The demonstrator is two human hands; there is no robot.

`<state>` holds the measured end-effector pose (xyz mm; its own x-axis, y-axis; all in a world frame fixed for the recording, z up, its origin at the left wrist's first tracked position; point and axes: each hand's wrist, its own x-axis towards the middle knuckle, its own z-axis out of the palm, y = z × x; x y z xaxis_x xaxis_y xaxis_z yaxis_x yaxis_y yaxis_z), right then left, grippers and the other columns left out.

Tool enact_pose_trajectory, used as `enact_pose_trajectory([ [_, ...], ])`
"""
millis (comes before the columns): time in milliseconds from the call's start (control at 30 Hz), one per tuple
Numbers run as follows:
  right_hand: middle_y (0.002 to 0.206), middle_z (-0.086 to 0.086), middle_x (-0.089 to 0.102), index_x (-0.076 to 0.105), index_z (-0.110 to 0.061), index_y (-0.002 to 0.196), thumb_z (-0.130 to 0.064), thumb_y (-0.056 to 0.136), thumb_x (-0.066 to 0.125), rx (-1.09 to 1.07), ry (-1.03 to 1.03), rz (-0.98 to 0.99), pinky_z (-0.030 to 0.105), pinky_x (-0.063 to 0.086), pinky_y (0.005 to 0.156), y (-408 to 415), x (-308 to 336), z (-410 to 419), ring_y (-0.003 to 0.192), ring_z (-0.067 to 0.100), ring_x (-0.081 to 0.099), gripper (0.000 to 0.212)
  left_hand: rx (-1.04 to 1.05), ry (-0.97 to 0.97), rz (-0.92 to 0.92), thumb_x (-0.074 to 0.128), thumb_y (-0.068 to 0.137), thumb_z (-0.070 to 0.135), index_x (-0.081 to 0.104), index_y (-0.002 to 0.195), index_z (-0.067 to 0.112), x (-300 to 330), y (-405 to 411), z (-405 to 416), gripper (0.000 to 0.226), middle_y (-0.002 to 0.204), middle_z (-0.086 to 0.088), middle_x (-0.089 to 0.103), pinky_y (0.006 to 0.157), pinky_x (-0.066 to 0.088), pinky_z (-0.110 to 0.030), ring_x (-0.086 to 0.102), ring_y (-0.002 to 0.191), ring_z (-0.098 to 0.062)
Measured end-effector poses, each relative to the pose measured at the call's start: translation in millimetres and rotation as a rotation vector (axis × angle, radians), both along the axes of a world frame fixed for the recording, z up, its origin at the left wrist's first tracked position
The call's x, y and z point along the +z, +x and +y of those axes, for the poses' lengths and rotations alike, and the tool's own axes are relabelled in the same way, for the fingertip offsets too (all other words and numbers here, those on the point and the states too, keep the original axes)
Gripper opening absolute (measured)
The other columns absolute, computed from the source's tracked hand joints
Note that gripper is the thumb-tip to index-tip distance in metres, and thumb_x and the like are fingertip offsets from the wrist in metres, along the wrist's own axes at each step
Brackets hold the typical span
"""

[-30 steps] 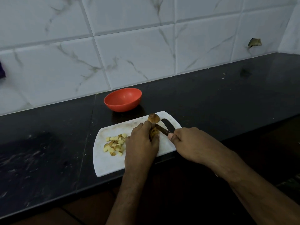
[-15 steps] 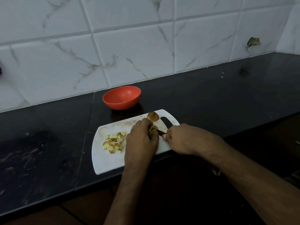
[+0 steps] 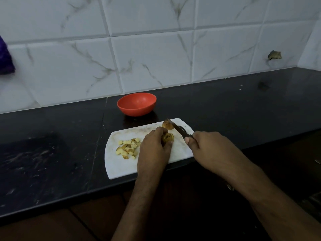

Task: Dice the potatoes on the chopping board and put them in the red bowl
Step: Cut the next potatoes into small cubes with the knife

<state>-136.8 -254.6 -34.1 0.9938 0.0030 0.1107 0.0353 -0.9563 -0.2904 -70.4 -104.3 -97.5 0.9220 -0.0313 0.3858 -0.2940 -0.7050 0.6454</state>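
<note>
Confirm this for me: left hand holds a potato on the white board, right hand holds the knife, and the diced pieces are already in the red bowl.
Not quite. The head view shows the diced pieces heaped on the white board, left of the left hand; no pieces show inside the red bowl. The rest stands: potato held, right hand holding the knife.

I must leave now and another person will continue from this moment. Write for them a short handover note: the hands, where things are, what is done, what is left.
Left hand: holds a potato piece steady on the white chopping board.
Right hand: grips the knife, its blade raised and pointing toward the board's far corner, not in the potato.
A second potato piece lies at the far edge of the board, next to the blade tip.
Done: a pile of diced potato sits on the board's left part.
The red bowl stands behind the board, with nothing visible inside.
Left: dice both remaining pieces, then move all the dice into the bowl.
</note>
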Motion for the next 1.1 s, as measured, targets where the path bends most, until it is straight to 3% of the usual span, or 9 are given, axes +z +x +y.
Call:
enact_pose_trajectory([
  [100, 0.076, -0.008, 0.054, 0.045, -0.026, 0.081, -0.042, 0.101, 0.048, 0.054, 0.174, -0.168, 0.026, 0.035, 0.056, 26.1, -17.7, 7.1, 0.067, 0.009, 0.053, 0.026, -0.007, -0.002, -0.009, 0.067, 0.092, 0.032, 0.061, 0.122, 0.028, 1.8, -2.1, 0.2, 0.031, 0.108, 0.011, 0.066, 0.089, 0.055, -0.035, 0.06, 0.097, -0.006],
  [200, 0.09, -0.007, 0.055, 0.052, -0.023, 0.091, -0.032, 0.096, 0.059, 0.136, 0.362, -0.291, 0.025, 0.04, 0.067, 56.9, -41.7, 10.8, 0.081, 0.007, 0.055, 0.013, -0.036, -0.014, -0.014, 0.07, 0.09, 0.031, 0.062, 0.125, 0.026, 3.3, -5.3, 4.6, 0.037, 0.106, 0.011, 0.065, 0.086, 0.054, -0.03, 0.059, 0.094, -0.005],
  [367, 0.09, -0.011, 0.062, 0.057, -0.03, 0.088, -0.03, 0.085, 0.075, 0.207, 0.668, -0.325, 0.012, 0.044, 0.068, 69.9, -53.6, 9.0, 0.081, 0.001, 0.059, 0.018, -0.124, -0.078, 0.037, 0.072, 0.086, 0.021, 0.059, 0.132, 0.024, 5.2, -7.2, 20.6, 0.048, 0.109, 0.016, 0.061, 0.081, 0.038, -0.003, 0.055, 0.1, 0.002],
  [433, 0.085, -0.01, 0.062, 0.058, -0.028, 0.086, -0.028, 0.081, 0.08, 0.235, 0.739, -0.274, 0.013, 0.043, 0.064, 66.9, -54.2, 5.2, 0.07, 0.0, 0.056, 0.022, -0.124, -0.085, 0.048, 0.072, 0.086, 0.02, 0.059, 0.132, 0.023, 4.6, -4.6, 24.2, 0.047, 0.115, 0.013, 0.064, 0.085, 0.038, -0.004, 0.056, 0.104, 0.001],
  [567, 0.075, -0.011, 0.058, 0.057, -0.025, 0.082, -0.029, 0.073, 0.085, 0.251, 0.646, -0.196, 0.018, 0.038, 0.06, 71.0, -58.1, 3.6, 0.061, -0.001, 0.051, 0.03, -0.065, -0.075, 0.039, 0.072, 0.089, 0.018, 0.062, 0.13, 0.022, 0.9, -0.5, 20.1, 0.043, 0.121, 0.01, 0.066, 0.09, 0.042, -0.012, 0.057, 0.104, 0.0],
  [733, 0.067, -0.013, 0.056, 0.055, -0.025, 0.076, -0.029, 0.069, 0.088, 0.228, 0.609, -0.083, 0.025, 0.045, 0.063, 92.6, -51.3, 1.4, 0.062, 0.001, 0.051, 0.034, -0.006, -0.169, 0.038, 0.075, 0.087, 0.013, 0.064, 0.128, 0.022, -1.7, 1.7, 19.1, 0.043, 0.119, 0.011, 0.068, 0.097, 0.048, -0.02, 0.06, 0.106, -0.001],
  [867, 0.06, -0.01, 0.052, 0.051, -0.019, 0.072, -0.039, 0.065, 0.089, 0.139, 0.507, -0.149, 0.019, 0.037, 0.053, 102.6, -51.6, 5.6, 0.054, 0.002, 0.045, 0.043, 0.05, -0.183, 0.016, 0.073, 0.089, 0.013, 0.062, 0.129, 0.022, -2.1, 0.3, 16.1, 0.043, 0.12, 0.01, 0.068, 0.101, 0.051, -0.03, 0.061, 0.109, -0.005],
  [1100, 0.06, -0.006, 0.053, 0.046, -0.021, 0.066, -0.049, 0.073, 0.081, 0.05, 0.361, -0.206, 0.025, 0.033, 0.051, 102.9, -51.9, 15.5, 0.055, 0.008, 0.05, 0.045, 0.102, -0.117, -0.004, 0.07, 0.09, 0.014, 0.059, 0.133, 0.021, 0.5, -3.4, 10.7, 0.044, 0.126, 0.007, 0.062, 0.101, 0.05, -0.034, 0.06, 0.11, -0.009],
])
